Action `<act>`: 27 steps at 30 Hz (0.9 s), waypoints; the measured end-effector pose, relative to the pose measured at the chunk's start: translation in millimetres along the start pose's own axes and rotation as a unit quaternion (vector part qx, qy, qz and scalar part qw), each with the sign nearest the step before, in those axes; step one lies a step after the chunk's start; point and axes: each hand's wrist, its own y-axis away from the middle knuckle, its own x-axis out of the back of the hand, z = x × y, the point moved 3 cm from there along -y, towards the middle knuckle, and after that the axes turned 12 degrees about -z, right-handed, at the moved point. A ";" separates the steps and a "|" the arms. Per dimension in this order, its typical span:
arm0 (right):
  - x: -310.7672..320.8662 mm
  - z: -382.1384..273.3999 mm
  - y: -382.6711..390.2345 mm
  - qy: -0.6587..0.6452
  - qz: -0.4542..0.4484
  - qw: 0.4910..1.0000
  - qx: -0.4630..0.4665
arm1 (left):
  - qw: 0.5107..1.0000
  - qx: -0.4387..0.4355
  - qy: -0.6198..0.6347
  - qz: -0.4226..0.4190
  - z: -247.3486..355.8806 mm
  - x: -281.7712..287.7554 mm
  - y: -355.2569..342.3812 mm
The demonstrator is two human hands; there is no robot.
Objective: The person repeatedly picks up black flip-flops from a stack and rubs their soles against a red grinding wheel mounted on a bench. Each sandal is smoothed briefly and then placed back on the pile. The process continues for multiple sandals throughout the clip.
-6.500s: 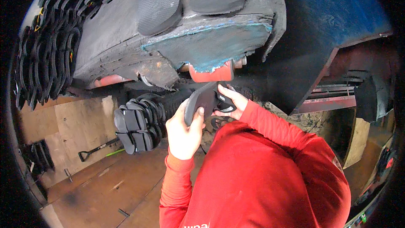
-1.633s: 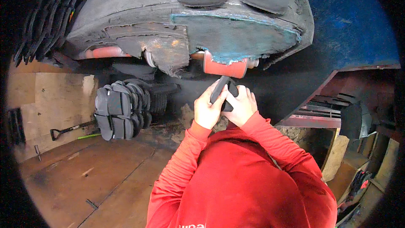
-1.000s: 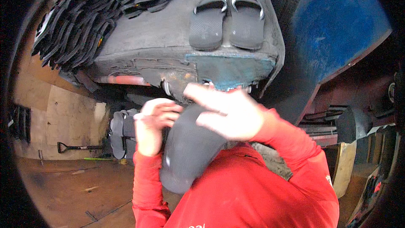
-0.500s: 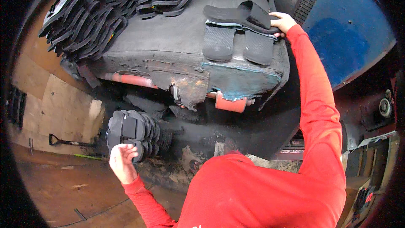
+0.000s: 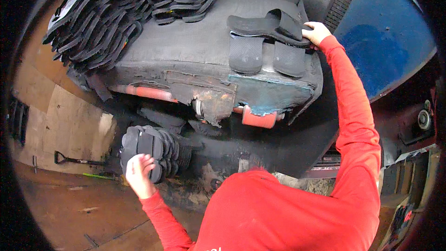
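My right hand [image 5: 318, 34] grips one end of a black slide sandal [image 5: 251, 24] with a wide strap. The sandal lies sideways across the upper ends of two dark textured slides or soles [image 5: 245, 56], which rest side by side on the dusty bench [image 5: 181, 42]. Part of their upper ends is hidden beneath it. At lower left, my left hand [image 5: 140, 174] is raised with loosely bent fingers apart and nothing visible in them. It overlaps the near side of a stack of dark sandals [image 5: 160, 146]; whether it touches them I cannot tell.
Large stacks of black footwear [image 5: 97, 23] cover the bench's left end. Torn covering and an orange-red roller [image 5: 258, 117] show along its front edge. A blue panel [image 5: 381, 32] stands to the right. A black-handled tool [image 5: 76, 159] lies at lower left.
The view has shifted slightly, so the scene sits lower and further right. The sandal in my right hand has settled lower over the two slides. My left hand has risen a little.
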 end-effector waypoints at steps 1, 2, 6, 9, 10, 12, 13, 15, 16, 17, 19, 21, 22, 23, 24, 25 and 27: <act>3.1 -10.4 18.7 0.169 0.132 0.976 0.034 | 0.998 -0.005 0.017 -0.060 3.2 -22.0 -3.2; 3.0 -17.3 39.3 0.273 0.242 0.931 -0.024 | 0.991 -0.018 0.031 -0.129 7.6 -42.3 -5.2; -43.4 -54.9 124.8 0.160 0.314 0.832 0.428 | 0.954 -0.046 -0.030 -0.295 23.6 -88.6 -1.0; -101.1 -70.9 137.3 0.232 0.266 0.841 0.411 | 0.947 -0.023 -0.062 -0.314 30.8 -91.3 -2.0; -112.4 -75.6 134.8 0.257 0.272 0.839 0.394 | 0.947 -0.026 -0.058 -0.315 32.2 -88.7 -2.2; -129.8 -78.4 127.5 0.292 0.224 0.873 0.319 | 0.951 -0.021 -0.056 -0.305 31.3 -79.2 -2.6; -134.7 -80.8 126.0 0.307 0.226 0.870 0.311 | 0.953 -0.024 -0.051 -0.298 29.2 -73.3 -2.0; -139.5 -82.4 121.9 0.342 0.177 0.882 0.270 | 0.957 -0.017 -0.038 -0.289 21.0 -60.4 0.7; -141.3 -84.4 122.2 0.347 0.162 0.879 0.285 | 0.958 -0.008 -0.037 -0.285 15.2 -53.6 2.6; -139.7 -85.7 123.3 0.387 0.176 0.862 0.275 | 0.960 0.004 -0.038 -0.278 8.5 -46.4 4.6; -141.6 -90.7 128.1 0.476 0.173 0.790 0.346 | 0.967 0.032 -0.040 -0.249 -5.3 -29.1 10.0; -135.1 -89.2 124.1 0.300 0.128 0.888 0.324 | 0.971 0.060 -0.006 -0.231 -20.7 -13.2 15.7; -133.7 -90.4 122.8 0.292 0.134 0.885 0.338 | 0.972 0.053 -0.028 -0.227 -27.7 -5.6 17.1; -134.2 -87.8 120.4 0.323 0.126 0.888 0.303 | 0.974 0.066 -0.038 -0.212 -37.4 4.2 17.5; -134.4 -86.1 117.9 0.324 0.114 0.893 0.291 | 0.974 0.080 -0.042 -0.206 -48.1 14.1 16.7; -135.3 -84.1 115.9 0.319 0.097 0.899 0.283 | 0.976 0.075 -0.050 -0.198 -59.2 26.1 15.1; -135.8 -79.2 111.7 0.318 0.075 0.910 0.254 | 0.979 0.061 -0.114 -0.159 -86.4 57.5 6.0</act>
